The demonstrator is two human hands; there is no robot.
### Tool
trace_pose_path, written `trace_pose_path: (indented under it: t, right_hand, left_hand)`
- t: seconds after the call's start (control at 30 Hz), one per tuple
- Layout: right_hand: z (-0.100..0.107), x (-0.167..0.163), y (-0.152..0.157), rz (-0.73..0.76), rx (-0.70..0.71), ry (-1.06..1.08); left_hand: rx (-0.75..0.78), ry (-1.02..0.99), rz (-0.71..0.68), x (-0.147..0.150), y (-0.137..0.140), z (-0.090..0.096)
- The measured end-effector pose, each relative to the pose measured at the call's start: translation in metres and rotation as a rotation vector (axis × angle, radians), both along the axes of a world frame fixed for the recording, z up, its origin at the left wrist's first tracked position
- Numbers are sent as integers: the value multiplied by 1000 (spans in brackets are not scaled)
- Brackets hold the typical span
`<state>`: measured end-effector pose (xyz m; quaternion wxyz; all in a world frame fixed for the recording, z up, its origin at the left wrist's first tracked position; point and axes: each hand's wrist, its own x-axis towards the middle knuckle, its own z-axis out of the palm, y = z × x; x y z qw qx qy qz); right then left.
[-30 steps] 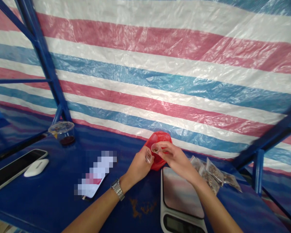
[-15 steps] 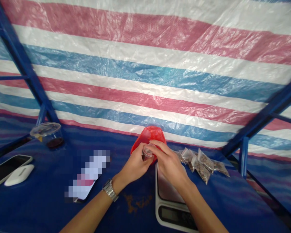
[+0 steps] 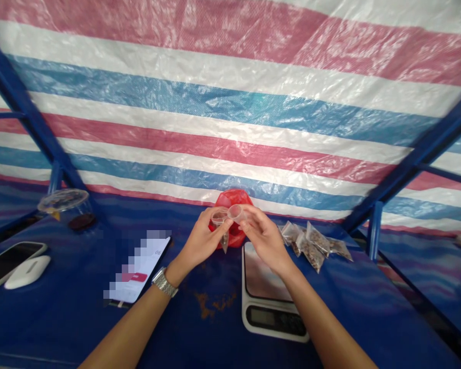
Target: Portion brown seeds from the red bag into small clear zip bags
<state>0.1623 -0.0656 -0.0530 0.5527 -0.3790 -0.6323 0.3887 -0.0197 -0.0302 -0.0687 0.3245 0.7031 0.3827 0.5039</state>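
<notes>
My left hand (image 3: 200,238), with a metal watch on the wrist, is closed on a small clear plastic bag (image 3: 225,243). The bag's mouth is spread round, its lower corner points down, and something brownish shows inside. My right hand (image 3: 264,237) grips a small clear plastic cup (image 3: 235,212), tilted beside the bag's mouth. Whether cup and bag touch, I cannot tell. Just behind both hands is an open red plastic bag (image 3: 234,197); its contents are mostly hidden. A white kitchen scale (image 3: 274,332) lies under my right forearm, which covers part of it.
Several small filled clear bags (image 3: 313,245) lie right of the scale. On the left are a lit phone (image 3: 140,287), a dark phone (image 3: 13,261), a white earbud case (image 3: 27,272) and a lidded clear tub (image 3: 71,210). A striped tarp (image 3: 230,143) hangs behind the blue table (image 3: 184,333).
My right hand has drawn back from over the bag, and the clear cup now shows beside the bag's mouth. The left hand keeps its hold. The view has shifted slightly.
</notes>
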Motion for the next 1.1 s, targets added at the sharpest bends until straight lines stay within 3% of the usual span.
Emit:
trace_pose_path:
  t: [0.13, 0.43, 0.57, 0.67, 0.77, 0.83, 0.9, 1.0, 1.1]
  right_hand:
    - [0, 4, 1, 60, -78, 23]
    - [-5, 25, 11, -62, -131, 73]
    - [-7, 35, 12, -41, -136, 49]
    - [-5, 36, 9, 16, -123, 0]
    - [-1, 35, 7, 28, -129, 21]
    - [4, 41, 7, -16, -109, 33]
    - [10, 57, 7, -44, -102, 5]
    - [21, 103, -2, 26, -210, -154]
    - [27, 154, -22, 108, -400, -323]
  left_hand:
    - [39, -17, 27, 1, 2, -3]
    - [-61, -185, 162, -14, 18, 1]
    - [68, -62, 219, -16, 15, 4]
    - [164, 67, 128, -9, 6, 4]
    - [100, 66, 16, -1, 0, 2]
    - [59, 22, 13, 1, 0, -1]
    - [32, -2, 35, 2, 0, -3]
    - [4, 7, 20, 4, -6, -1]
    - [-26, 14, -180, 9, -25, 9]
